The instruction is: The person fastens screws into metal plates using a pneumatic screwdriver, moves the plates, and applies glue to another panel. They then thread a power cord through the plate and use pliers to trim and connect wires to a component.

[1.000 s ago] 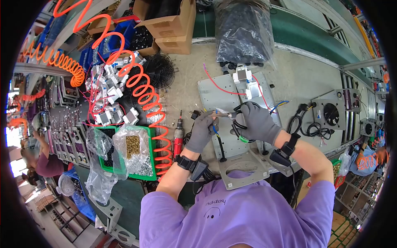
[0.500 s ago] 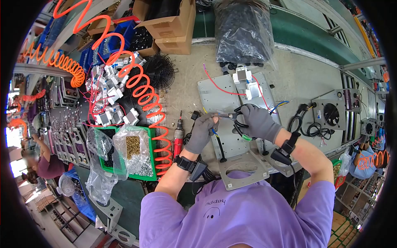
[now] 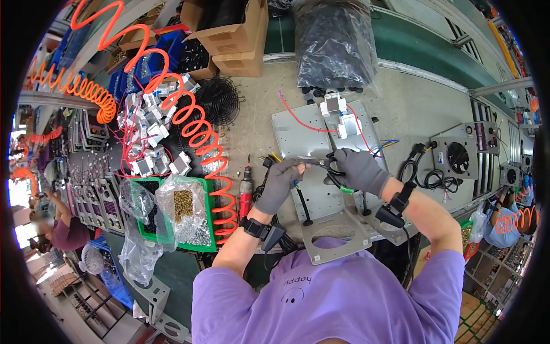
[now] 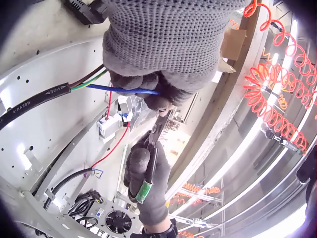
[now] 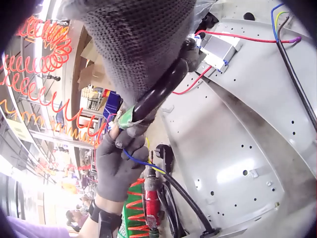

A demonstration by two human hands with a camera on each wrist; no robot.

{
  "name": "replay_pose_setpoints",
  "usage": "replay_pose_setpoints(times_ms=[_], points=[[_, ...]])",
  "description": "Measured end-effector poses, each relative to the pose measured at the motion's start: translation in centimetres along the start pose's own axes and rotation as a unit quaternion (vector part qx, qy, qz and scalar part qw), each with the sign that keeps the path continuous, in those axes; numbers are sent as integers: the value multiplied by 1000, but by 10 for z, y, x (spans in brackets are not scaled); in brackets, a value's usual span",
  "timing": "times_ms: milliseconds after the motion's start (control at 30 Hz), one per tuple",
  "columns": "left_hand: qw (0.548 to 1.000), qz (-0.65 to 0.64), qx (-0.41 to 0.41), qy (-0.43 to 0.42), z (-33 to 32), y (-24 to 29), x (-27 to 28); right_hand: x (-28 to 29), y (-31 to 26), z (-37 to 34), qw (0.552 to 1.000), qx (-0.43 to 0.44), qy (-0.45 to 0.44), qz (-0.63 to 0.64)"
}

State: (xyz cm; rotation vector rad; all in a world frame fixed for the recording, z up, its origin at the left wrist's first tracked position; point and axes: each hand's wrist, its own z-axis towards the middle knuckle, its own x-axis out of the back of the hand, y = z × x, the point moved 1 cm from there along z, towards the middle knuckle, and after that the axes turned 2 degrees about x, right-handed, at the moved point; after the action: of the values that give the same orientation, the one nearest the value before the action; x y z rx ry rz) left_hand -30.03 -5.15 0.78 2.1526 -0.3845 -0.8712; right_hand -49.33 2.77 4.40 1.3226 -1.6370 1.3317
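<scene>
My gloved left hand (image 3: 279, 186) pinches a thin blue wire (image 4: 124, 90) that comes out of a black cable (image 4: 39, 100) along with brown and green-yellow wires. In my gloved right hand (image 3: 362, 172) are pliers (image 4: 157, 130) with black handles, one wrapped in green tape (image 4: 143, 192). The pliers' metal nose points left and meets the left fingertips, where the wire's end is hidden. Below the hands, the cable runs through a grey perforated metal panel (image 3: 312, 143). A white boxy part (image 3: 348, 126) with red wires sits on the neighbouring panel, beyond the hands.
Left of the hands lie a red power screwdriver (image 3: 246, 192), an orange coiled hose (image 3: 203, 137), a green tray (image 3: 211, 200) of small fasteners and a pile of white parts (image 3: 152, 132). A bag of black pieces (image 3: 335, 46) stands behind. Fan panels (image 3: 456, 159) lie right.
The left hand has shifted slightly right, bringing its fingertips up to the pliers' nose. The blue wire end seen earlier between them is now mostly covered. The right hand stays nearly in place.
</scene>
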Motion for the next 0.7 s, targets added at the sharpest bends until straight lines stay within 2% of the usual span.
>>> replay_pose_setpoints(times_ms=[133, 200, 333, 433, 567, 633, 667, 700], points=[[999, 12, 35, 18, 3, -2, 3, 7, -1, 1, 996, -55, -46, 52], [999, 24, 20, 45, 3, 2, -1, 3, 2, 3, 972, -112, 3, 208], [998, 56, 16, 37, 8, -5, -3, 17, -8, 13, 943, -167, 19, 287], [993, 110, -19, 49, 9, -11, -8, 7, -9, 21, 883, -150, 72, 440], [988, 138, -31, 55, 5, -4, -19, 3, -13, 25, 862, -149, 62, 481], [989, 137, -25, 51, 4, -5, -19, -8, -9, 25, 834, -164, 63, 524], [995, 93, -17, 33, 4, -5, -17, -6, -10, 24, 834, -163, 63, 524], [999, 49, -8, 15, 3, -7, -16, -2, -13, 22, 773, -173, 53, 608]])
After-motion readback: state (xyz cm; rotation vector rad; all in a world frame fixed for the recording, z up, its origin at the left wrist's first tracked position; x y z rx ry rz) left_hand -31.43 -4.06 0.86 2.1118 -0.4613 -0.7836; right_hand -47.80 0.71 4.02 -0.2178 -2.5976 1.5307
